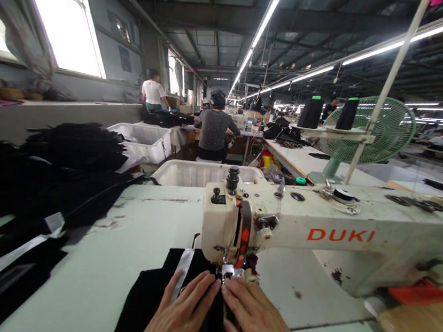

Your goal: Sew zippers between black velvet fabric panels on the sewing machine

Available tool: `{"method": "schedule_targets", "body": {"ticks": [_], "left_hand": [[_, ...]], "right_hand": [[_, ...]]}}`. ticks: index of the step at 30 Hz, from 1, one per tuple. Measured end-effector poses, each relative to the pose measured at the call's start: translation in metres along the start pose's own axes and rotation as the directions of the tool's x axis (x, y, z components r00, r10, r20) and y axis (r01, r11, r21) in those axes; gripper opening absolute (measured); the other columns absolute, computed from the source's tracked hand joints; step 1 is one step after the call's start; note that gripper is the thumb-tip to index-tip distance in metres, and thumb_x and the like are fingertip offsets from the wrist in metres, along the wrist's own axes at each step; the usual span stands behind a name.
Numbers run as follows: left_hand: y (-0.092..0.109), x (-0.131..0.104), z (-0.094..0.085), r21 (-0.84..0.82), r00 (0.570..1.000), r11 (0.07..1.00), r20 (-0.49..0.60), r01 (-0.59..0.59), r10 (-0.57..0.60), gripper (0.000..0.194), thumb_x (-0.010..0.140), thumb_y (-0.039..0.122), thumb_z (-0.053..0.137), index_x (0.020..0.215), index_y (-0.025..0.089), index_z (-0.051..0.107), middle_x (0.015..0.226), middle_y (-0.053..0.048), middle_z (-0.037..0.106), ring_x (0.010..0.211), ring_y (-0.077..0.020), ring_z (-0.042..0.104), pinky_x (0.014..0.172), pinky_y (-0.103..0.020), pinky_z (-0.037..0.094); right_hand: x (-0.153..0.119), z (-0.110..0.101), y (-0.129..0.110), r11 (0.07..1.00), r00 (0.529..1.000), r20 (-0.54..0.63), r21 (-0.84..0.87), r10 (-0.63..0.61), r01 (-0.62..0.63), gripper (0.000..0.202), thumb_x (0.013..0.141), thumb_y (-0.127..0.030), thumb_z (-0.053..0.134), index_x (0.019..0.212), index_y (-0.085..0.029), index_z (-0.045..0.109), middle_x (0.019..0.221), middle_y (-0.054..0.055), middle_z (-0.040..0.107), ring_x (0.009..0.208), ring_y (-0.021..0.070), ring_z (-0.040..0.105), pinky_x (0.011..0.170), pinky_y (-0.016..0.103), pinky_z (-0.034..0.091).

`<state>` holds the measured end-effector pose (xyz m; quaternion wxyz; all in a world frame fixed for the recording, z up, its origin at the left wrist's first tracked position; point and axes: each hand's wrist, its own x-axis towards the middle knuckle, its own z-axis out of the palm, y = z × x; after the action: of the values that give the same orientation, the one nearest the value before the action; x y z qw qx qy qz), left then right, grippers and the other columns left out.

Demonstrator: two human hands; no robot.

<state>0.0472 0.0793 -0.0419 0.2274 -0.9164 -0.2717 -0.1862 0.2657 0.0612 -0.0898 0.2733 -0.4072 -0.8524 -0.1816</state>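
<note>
A piece of black fabric [152,295] with a silver reflective strip [182,270] lies on the pale green table [96,267], running under the head of a cream DUKI sewing machine [293,227]. My left hand [172,325] lies flat on the fabric, fingers spread, fingertips just left of the presser foot [226,269]. My right hand [256,318] presses flat beside it, fingertips right at the presser foot. Neither hand grips anything; both rest palm down on the cloth.
Piles of black fabric [44,171] cover the table's left side. White plastic bins [201,171] stand beyond the table. A green fan [382,130] and black thread cones [311,113] sit at the right. Two people [215,129] work further back.
</note>
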Motion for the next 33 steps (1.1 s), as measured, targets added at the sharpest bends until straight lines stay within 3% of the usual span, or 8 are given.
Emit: {"method": "schedule_targets", "body": {"ticks": [7,15,21,24,26,29,31,33], "left_hand": [[0.004,-0.009,0.004,-0.145,0.995,0.988,-0.074,0.053,-0.064,0.07,0.076,0.021,0.06,0.144,0.012,0.047,0.137,-0.012,0.062,0.128,-0.0268,0.057,0.114,-0.042,0.038],[0.001,-0.005,0.007,-0.072,0.998,0.997,-0.053,0.012,-0.016,0.061,0.082,0.023,0.059,0.141,0.01,0.052,0.142,-0.011,0.058,0.134,-0.0216,0.051,0.119,-0.042,0.012],[-0.001,-0.011,0.013,-0.202,0.994,0.977,0.095,0.065,-0.047,0.063,0.092,0.023,0.056,0.152,0.014,0.037,0.152,-0.011,0.046,0.14,-0.0261,0.043,0.117,-0.048,0.029],[-0.001,-0.011,0.006,-0.273,0.989,0.958,0.141,0.09,-0.053,0.06,0.098,0.026,0.054,0.154,0.019,0.033,0.153,-0.011,0.043,0.141,-0.0282,0.039,0.116,-0.057,0.027],[0.008,-0.016,-0.003,-0.285,0.983,0.953,0.173,0.105,-0.057,0.062,0.1,0.034,0.053,0.156,0.02,0.028,0.155,-0.011,0.039,0.143,-0.0297,0.036,0.116,-0.06,0.024],[0.037,-0.036,-0.019,-0.29,0.98,0.954,0.198,0.079,-0.021,0.087,0.093,0.05,0.06,0.159,0.013,0.016,0.158,-0.017,0.03,0.145,-0.0346,0.03,0.114,-0.062,0.023],[0.059,-0.052,-0.027,-0.289,0.984,0.956,0.178,0.044,0.009,0.094,0.085,0.041,0.067,0.158,0.009,0.017,0.157,-0.019,0.031,0.145,-0.0355,0.031,0.115,-0.061,0.02],[0.072,-0.065,-0.033,-0.288,0.99,0.957,0.142,0.028,0.014,0.083,0.083,0.019,0.062,0.156,0.011,0.025,0.154,-0.015,0.04,0.143,-0.0301,0.037,0.118,-0.056,0.018]], "right_hand": [[0.0,-0.005,0.003,0.999,0.999,0.046,0.039,-0.002,0.0,0.041,0.101,-0.04,0.049,0.128,-0.013,0.064,0.129,0.006,0.068,0.112,0.032,0.068,0.086,0.04,0.064],[-0.008,-0.001,0.006,0.996,0.99,0.131,0.071,0.043,-0.052,0.046,0.097,-0.033,0.055,0.14,-0.015,0.055,0.142,0.006,0.058,0.123,0.0309,0.061,0.094,0.042,0.06],[-0.004,-0.007,0.003,0.982,0.979,0.172,0.136,0.109,-0.133,0.047,0.095,-0.025,0.056,0.141,-0.016,0.054,0.145,0.007,0.055,0.132,0.0294,0.054,0.103,0.046,0.054],[0.005,-0.02,-0.003,0.969,0.963,0.237,0.175,0.128,-0.172,0.046,0.094,-0.02,0.054,0.139,-0.014,0.055,0.144,0.008,0.057,0.132,0.0288,0.053,0.108,0.049,0.049],[0.004,-0.034,-0.011,0.954,0.948,0.269,0.198,0.169,-0.226,0.048,0.092,-0.014,0.05,0.14,-0.013,0.053,0.145,0.01,0.055,0.135,0.0274,0.05,0.111,0.049,0.046],[-0.014,-0.059,-0.03,0.916,0.934,0.252,0.249,0.253,-0.315,0.055,0.089,-0.006,0.041,0.143,-0.01,0.046,0.148,0.014,0.051,0.138,0.0232,0.046,0.113,0.044,0.045],[-0.034,-0.074,-0.046,0.902,0.943,0.236,0.309,0.236,-0.303,0.062,0.08,-0.002,0.04,0.142,-0.011,0.045,0.144,0.015,0.054,0.136,0.0201,0.047,0.112,0.039,0.046],[-0.052,-0.082,-0.061,0.916,0.968,0.207,0.343,0.144,-0.21,0.069,0.071,-0.004,0.043,0.139,-0.012,0.045,0.141,0.014,0.056,0.136,0.021,0.048,0.113,0.04,0.044]]}}
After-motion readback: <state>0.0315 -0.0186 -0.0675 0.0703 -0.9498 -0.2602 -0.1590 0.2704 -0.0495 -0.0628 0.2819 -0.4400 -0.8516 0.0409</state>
